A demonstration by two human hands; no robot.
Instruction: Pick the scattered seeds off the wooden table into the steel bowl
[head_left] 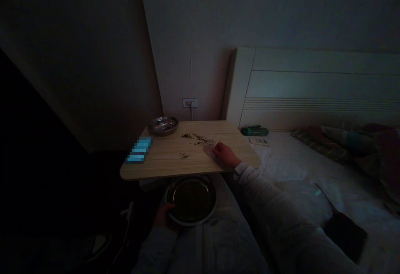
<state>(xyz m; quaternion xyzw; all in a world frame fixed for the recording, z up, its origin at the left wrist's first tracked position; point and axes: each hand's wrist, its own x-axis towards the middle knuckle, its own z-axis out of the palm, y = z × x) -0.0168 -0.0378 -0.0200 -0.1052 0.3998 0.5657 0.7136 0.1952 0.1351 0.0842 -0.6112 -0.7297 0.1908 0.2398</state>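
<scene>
My left hand [165, 215] grips the near left rim of a round metal bowl [214, 207] over my lap, just below the table's front edge. The bowl's inside is dark, and I cannot make out its contents. My right hand [225, 155] is on the wooden table [162, 163], its fingers closed on a thin, pale translucent sheet [208, 150] that looks like plastic. Small dark beans or seeds [201, 139] lie scattered just beyond that sheet. A smaller cluster of them [184, 155] lies to its left.
A second metal bowl [163, 126] stands at the table's back left corner, behind a blurred bright blue rectangle [139, 150]. On the bed [281, 170] at right are a green bottle [254, 130], a pale device [259, 141] and a dark flat thing with a handle [345, 234].
</scene>
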